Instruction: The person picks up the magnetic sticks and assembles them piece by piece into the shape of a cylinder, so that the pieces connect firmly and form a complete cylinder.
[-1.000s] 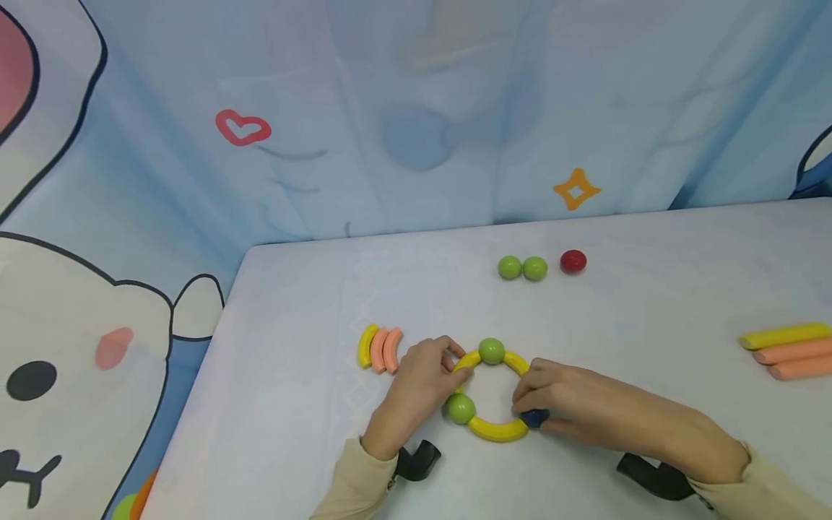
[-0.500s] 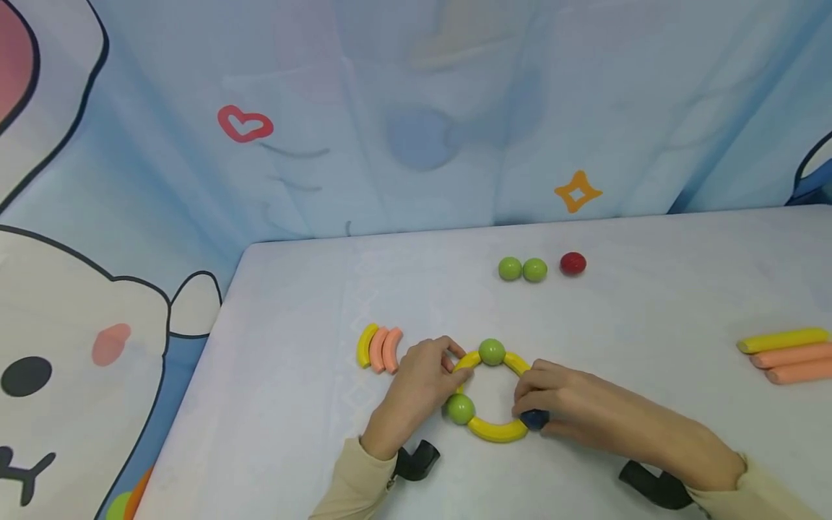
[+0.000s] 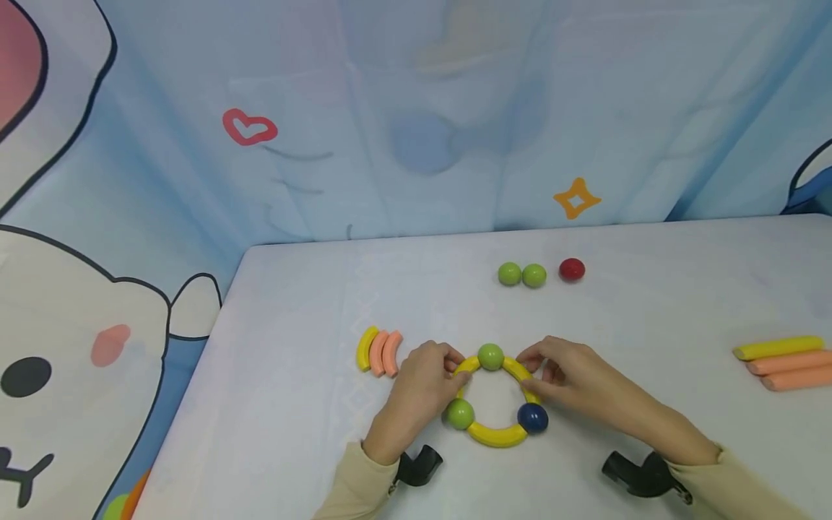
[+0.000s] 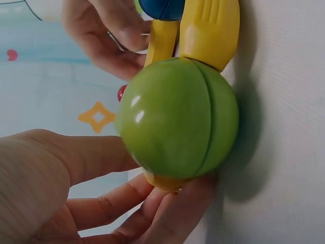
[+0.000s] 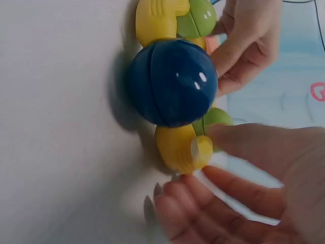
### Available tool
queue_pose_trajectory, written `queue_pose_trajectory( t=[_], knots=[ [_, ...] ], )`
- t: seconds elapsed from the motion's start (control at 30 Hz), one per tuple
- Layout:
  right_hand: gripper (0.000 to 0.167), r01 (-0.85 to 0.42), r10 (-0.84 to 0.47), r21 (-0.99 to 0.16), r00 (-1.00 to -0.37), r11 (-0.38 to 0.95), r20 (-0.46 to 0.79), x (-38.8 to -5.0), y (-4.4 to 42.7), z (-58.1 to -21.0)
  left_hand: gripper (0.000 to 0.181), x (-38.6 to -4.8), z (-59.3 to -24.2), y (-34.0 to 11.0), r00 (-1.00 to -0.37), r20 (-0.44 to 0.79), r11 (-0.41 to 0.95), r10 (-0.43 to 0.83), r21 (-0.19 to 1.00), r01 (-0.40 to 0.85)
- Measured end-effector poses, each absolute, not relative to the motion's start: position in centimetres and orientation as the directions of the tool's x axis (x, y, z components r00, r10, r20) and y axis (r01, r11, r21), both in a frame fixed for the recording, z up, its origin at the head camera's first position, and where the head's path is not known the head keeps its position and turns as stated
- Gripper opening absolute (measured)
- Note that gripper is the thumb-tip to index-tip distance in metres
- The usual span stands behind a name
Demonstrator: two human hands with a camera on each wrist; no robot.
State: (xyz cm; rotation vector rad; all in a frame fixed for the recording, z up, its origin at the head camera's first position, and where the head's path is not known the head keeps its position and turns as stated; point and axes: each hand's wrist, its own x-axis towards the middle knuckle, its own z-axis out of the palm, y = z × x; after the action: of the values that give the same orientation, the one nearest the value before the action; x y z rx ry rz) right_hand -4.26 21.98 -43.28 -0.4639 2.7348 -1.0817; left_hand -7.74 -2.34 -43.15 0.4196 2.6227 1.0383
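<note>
A ring of yellow curved pieces and balls lies on the table in the head view. Its parts are a green ball [image 3: 490, 357] at the far side, another green ball [image 3: 460, 414] at the near left, a dark blue ball [image 3: 533, 418] at the near right, and a front yellow curved piece [image 3: 497, 435]. My left hand [image 3: 422, 383] pinches the left yellow curved piece [image 3: 468, 365], partly covered by the fingers. With thumb and fingertips, my right hand [image 3: 572, 372] holds the right yellow curved piece [image 5: 175, 147]. The blue ball touches this piece's near end.
Two loose green balls [image 3: 522, 274] and a red ball [image 3: 572, 270] sit farther back. Left of the ring lie a short yellow curved piece [image 3: 367, 348] and two orange curved pieces [image 3: 385, 354]. A yellow stick [image 3: 778, 348] and two orange sticks [image 3: 793, 368] lie at the right.
My right hand has let go of the blue ball and moved up to the right yellow curved piece, leaving the ball in full view. My left hand keeps its place.
</note>
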Motion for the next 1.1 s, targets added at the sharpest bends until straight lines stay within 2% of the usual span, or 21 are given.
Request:
queue_pose_trajectory(
  t=[0.13, 0.7, 1.1],
  knots=[
    [0.033, -0.197, -0.331, -0.686, -0.941, 0.701, -0.068, -4.8, 21.4, -43.5, 0.012, -7.6, -43.1, -2.2, -0.920, -0.154, 0.699, 0.362, 0.698, 0.158],
    [0.023, -0.158, -0.257, -0.667, -0.965, 0.728, -0.051, -5.4, 20.6, -43.2, 0.012, -7.9, -43.4, -2.1, -0.924, -0.185, 0.633, 0.334, 0.771, 0.074],
    [0.022, -0.152, -0.237, -0.669, -0.971, 0.727, -0.036, -5.7, 21.3, -43.7, 0.013, -8.5, -43.7, -2.0, -0.923, -0.150, 0.614, 0.355, 0.781, 0.109]
  ],
)
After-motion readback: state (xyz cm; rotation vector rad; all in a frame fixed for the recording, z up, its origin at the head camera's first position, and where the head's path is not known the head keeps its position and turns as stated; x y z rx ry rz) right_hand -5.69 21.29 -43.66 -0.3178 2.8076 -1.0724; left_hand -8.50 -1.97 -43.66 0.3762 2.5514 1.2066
